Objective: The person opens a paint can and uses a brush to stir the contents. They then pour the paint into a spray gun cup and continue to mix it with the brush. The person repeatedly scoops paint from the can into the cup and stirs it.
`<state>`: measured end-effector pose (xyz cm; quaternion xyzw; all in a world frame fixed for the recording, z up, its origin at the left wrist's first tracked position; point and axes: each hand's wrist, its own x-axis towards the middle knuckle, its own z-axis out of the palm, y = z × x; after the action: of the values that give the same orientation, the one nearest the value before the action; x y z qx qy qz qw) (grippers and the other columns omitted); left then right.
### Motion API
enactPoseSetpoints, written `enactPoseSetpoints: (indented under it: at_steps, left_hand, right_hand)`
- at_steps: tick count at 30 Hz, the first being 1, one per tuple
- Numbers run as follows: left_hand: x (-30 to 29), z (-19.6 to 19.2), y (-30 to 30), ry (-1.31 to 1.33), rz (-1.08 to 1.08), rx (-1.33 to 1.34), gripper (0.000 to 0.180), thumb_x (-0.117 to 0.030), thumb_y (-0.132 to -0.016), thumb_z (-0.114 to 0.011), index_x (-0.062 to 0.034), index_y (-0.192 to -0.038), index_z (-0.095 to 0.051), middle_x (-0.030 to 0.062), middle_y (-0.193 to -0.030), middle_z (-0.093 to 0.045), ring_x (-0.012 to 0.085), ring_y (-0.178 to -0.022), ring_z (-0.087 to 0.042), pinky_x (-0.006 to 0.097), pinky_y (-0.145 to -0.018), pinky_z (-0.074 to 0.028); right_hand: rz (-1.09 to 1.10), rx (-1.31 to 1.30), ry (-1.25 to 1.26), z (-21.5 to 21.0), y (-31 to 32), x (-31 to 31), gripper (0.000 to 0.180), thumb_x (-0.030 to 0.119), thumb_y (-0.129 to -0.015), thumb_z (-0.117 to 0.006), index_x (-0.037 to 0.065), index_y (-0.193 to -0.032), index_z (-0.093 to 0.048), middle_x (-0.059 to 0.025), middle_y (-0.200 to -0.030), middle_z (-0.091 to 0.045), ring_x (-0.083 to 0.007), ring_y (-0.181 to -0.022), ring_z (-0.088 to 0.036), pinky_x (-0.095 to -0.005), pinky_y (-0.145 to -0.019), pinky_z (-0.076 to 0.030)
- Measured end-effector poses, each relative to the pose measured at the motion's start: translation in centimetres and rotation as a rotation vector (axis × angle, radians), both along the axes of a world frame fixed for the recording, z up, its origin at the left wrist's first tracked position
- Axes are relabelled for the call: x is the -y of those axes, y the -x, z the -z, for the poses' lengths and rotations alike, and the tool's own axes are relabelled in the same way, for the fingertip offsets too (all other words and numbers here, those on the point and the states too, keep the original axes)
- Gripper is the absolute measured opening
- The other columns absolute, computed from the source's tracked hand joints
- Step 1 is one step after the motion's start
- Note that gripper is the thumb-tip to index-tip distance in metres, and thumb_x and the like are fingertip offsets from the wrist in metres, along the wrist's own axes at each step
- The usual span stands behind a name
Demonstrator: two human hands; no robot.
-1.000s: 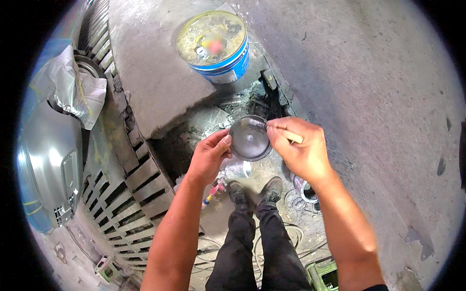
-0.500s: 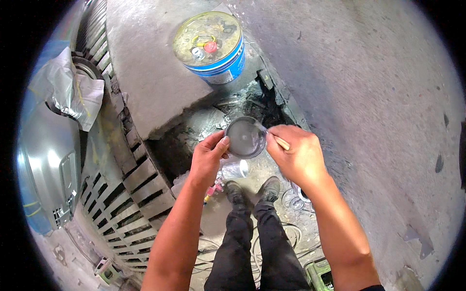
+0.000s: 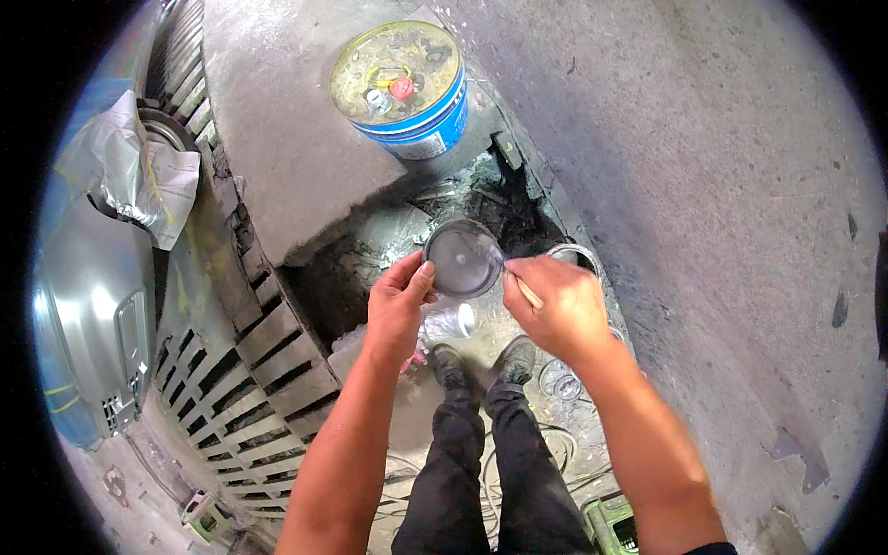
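Note:
My left hand (image 3: 403, 294) grips a round, dark-rimmed cup (image 3: 462, 263) by its left edge, thumb on the rim. The inside of the cup looks grey, with a small pale spot in the middle. In my right hand (image 3: 558, 302), closed, is a slim tool with a pale wooden handle (image 3: 529, 291). That hand is at the cup's right edge, and the working end of the tool is mostly hidden by the fingers and the rim. Below the cup lies a shiny, clear-and-white cylindrical object (image 3: 451, 322).
Ahead stands a blue bucket (image 3: 438, 135) with a stained lid. Broken ground with a dark hollow (image 3: 324, 296) lies beneath my hands. Slatted grating (image 3: 268, 370) and a silver car panel (image 3: 92, 314) are left. Hoses (image 3: 555, 453) and a green crate (image 3: 610, 524) lie near my feet.
My right hand has moved slightly down and left along the cup's edge, uncovering a round can rim behind it. The cup has shifted a little left.

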<state>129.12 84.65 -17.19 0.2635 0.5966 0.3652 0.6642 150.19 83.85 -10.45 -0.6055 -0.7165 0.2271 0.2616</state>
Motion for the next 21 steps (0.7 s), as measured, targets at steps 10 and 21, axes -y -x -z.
enactPoseSetpoints:
  at_steps: [10, 21]
  left_hand:
    - [0.6, 1.7, 0.9, 0.073, -0.161, -0.022, 0.039, -0.018, -0.093, -0.061, 0.0015, -0.125, -0.052, 0.0013, -0.085, -0.058, 0.0092, -0.074, -0.054, 0.025, -0.067, -0.048]
    - [0.9, 5.5, 2.6, 0.085, -0.255, 0.078, 0.047, -0.016, -0.092, -0.062, 0.005, -0.131, -0.046, 0.0024, -0.091, -0.058, 0.0087, -0.075, -0.053, 0.026, -0.069, -0.049]
  right_hand:
    - [0.63, -1.072, 0.429, -0.4, -1.6, -0.9, 0.019, 0.017, -0.091, -0.063, -0.001, -0.098, -0.062, -0.0067, -0.076, -0.065, -0.0122, -0.064, -0.061, -0.0257, -0.058, -0.048]
    - [0.797, -0.921, 0.293, 16.8, -1.5, 0.1, 0.026, 0.021, -0.094, -0.059, 0.002, -0.111, -0.06, -0.0068, -0.088, -0.067, -0.0117, -0.073, -0.063, -0.023, -0.063, -0.048]
